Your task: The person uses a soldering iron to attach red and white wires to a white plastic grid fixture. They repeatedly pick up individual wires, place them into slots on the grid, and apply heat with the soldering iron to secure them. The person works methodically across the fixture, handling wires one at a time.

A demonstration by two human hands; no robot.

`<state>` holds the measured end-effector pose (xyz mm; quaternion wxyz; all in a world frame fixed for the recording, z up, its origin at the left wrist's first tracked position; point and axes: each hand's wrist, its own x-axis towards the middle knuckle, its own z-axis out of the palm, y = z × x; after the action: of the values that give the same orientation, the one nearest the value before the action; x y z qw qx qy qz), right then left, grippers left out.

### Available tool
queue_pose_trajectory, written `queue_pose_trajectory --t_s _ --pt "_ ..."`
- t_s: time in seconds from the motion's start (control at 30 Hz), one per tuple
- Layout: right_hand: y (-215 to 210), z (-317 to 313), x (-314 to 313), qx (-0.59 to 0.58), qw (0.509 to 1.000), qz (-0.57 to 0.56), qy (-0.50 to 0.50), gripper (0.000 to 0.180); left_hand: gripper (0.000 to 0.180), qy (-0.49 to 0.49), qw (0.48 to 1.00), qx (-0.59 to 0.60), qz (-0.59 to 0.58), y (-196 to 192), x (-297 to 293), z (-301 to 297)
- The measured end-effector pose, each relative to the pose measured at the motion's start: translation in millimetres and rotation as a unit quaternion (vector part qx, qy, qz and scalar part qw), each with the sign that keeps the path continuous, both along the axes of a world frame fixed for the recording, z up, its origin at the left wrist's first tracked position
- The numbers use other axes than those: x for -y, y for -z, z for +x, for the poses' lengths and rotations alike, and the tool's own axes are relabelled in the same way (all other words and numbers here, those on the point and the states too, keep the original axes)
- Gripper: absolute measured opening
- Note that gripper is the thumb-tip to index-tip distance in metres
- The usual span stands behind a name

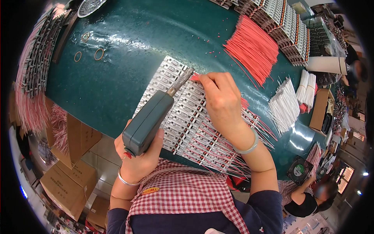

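My left hand (140,167) is wrapped round a dark grey-green soldering gun (147,124). Its metal tip (184,78) reaches the far part of a panel of small white circuit boards (165,80) on the table in front of me. Just right of the tip, my right hand (223,97) is closed, thumb and forefinger pinching a short length of red wire (194,77) over the panel. Red and white wires (218,142) are attached along the near right rows of boards and trail off toward me. My right fingers hide part of the panel.
On the green table (117,78) lie a pile of red wires (253,50), a pile of white wires (285,104) and rubber bands (99,54). Stacked board panels (278,23) stand far right, others (37,58) at left. Cardboard boxes (68,185) sit lower left; another person (307,199) is lower right.
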<state>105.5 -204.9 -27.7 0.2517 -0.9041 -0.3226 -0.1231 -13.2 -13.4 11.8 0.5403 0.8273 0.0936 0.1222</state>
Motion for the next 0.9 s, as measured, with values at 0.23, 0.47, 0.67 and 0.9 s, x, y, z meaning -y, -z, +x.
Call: queue_pose_trajectory --t_s 0.23,0.47,0.67,0.9 --pt "0.1 -0.3 -0.2 0.001 1.000 -0.007 0.001 0.032 0.019 0.002 0.999 -0.031 -0.016 -0.4 2.8 3.1" --pt "-0.5 -1.1 -1.2 -0.001 1.000 -0.008 0.003 0.032 0.021 -0.001 0.999 -0.034 -0.009 -1.7 2.8 2.5" --pt "1.2 -0.8 -1.2 0.003 1.000 -0.004 0.004 0.031 0.024 -0.038 0.998 -0.051 -0.010 0.8 -0.4 -10.1" --pt "1.0 0.0 -2.0 0.013 1.000 -0.002 0.004 0.029 0.032 -0.026 0.999 -0.034 -0.028 2.5 -4.7 -12.9"
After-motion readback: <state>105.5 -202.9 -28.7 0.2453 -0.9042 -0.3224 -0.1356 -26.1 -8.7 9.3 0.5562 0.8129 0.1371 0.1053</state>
